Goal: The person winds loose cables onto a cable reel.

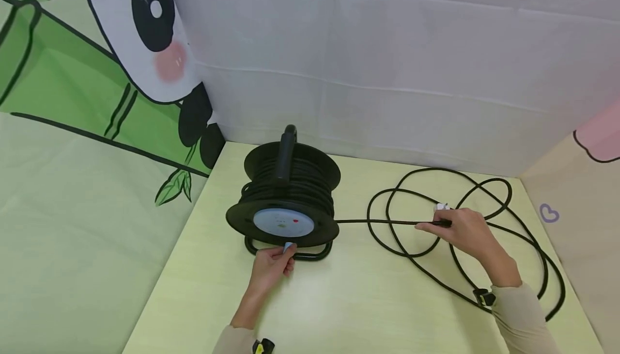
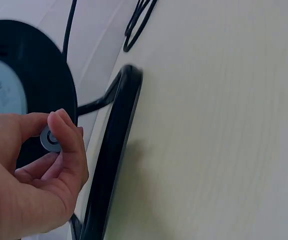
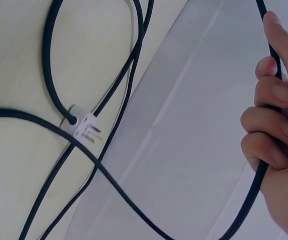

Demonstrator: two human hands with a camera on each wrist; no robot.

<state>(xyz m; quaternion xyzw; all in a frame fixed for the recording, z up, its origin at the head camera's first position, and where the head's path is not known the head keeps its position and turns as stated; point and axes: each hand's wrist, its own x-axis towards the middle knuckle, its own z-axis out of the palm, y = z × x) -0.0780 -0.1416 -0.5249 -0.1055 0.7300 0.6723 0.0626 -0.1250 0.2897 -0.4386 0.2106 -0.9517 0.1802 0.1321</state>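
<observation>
On table [image 1: 363, 311], toward left near cloth [image 1: 271, 74]: black reel [image 1: 283, 222], cable [image 1: 356, 221] wound on it. Left hand [image 1: 271, 269] pinching small knob [image 2: 50, 139] at reel's front lower edge, near stand [image 1: 310, 256]. Right hand [image 1: 467, 233], well apart, fingers curled round cable, straight stretch between. Loose loops about it; white plug [image 3: 81, 125] among them.

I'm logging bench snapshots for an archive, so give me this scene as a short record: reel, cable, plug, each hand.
reel: black round-flanged cable reel with pale-blue disc, standing on pale yellow table
loose cable: thick black cable, running from reel's right into loops
plug: white plug with metal prongs, among the loops
left hand: pinches small round grey knob at reel's front
right hand: grips loose cable
</observation>
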